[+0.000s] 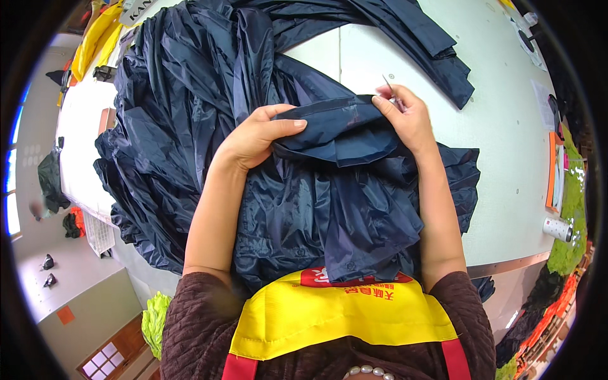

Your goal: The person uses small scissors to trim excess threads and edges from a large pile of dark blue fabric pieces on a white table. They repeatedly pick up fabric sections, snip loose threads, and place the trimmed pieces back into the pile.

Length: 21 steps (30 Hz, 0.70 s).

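Note:
A navy-blue garment (345,130) of thin, slightly shiny fabric is stretched between my hands, its hemmed opening turned toward me. My left hand (258,136) pinches the hem at its left end, thumb on top. At the other end, my right hand (408,120) grips the same hem between thumb and fingers. A thin metal tool (387,82) sticks up from the right fingers; most of it is hidden, so its kind does not show. Beneath and around lies a large heap of the same navy fabric (171,126), part of it spilling over my lap.
The white table (500,183) extends right, with a navy piece (437,57) lying across its far part. A white cup-like cylinder (557,228) and an orange-edged stack (553,171) are at the right edge. Yellow fabric (95,44) is at far left, lime fabric (156,323) at lower left.

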### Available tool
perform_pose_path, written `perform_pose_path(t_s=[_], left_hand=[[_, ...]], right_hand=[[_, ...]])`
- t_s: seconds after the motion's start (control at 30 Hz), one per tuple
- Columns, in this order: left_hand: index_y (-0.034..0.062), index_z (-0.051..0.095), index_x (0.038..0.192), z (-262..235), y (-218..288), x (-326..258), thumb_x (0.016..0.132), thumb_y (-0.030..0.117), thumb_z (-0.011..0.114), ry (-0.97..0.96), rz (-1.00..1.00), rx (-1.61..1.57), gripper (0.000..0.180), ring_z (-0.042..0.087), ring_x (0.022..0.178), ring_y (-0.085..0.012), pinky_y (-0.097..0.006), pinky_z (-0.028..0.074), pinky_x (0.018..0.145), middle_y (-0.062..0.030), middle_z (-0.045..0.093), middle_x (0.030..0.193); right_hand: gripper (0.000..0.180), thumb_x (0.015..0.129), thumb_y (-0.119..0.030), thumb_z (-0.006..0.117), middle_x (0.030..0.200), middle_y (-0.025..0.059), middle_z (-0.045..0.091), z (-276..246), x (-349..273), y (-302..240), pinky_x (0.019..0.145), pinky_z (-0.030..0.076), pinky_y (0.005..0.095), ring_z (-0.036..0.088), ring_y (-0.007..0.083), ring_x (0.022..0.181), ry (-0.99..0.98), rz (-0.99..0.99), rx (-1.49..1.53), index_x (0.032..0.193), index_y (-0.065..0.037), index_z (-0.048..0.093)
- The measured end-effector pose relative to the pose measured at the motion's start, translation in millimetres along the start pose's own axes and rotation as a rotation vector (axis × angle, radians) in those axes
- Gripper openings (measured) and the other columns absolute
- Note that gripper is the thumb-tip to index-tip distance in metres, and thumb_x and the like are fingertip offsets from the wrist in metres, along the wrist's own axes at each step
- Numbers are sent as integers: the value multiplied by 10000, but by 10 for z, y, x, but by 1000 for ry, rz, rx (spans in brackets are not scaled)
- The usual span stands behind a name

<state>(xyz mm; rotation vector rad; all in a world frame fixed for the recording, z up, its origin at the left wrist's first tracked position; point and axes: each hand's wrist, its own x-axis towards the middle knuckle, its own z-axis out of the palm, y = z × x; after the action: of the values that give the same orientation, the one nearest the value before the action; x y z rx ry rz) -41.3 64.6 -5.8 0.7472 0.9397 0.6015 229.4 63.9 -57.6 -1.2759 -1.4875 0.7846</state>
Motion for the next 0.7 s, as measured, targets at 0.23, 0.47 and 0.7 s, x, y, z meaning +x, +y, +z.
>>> perform_pose_path(t_s=[0.23,0.47,0.7], left_hand=[[-15,624,994,117,-74,24,847,118,592,-54,8,-97,201,624,790,-103,-204,480,754,-61,666,915],[-20,648,984,220,-132,7,862,156,587,-33,113,151,222,576,798,-55,-191,453,741,-10,649,906],[-13,655,944,227,-113,24,858,150,575,-54,79,-12,201,610,785,-90,-205,473,739,-57,667,898]], right_hand=[[287,692,-190,745,827,73,586,171,-185,-788,654,477,299,586,201,735,-196,-234,-179,920,-55,634],[155,711,-63,716,775,95,614,365,-255,-618,629,475,260,608,182,687,-159,-79,103,830,6,644],[107,741,-63,699,743,88,596,145,-334,-796,579,469,253,593,196,647,-165,-297,-19,795,-14,622]])
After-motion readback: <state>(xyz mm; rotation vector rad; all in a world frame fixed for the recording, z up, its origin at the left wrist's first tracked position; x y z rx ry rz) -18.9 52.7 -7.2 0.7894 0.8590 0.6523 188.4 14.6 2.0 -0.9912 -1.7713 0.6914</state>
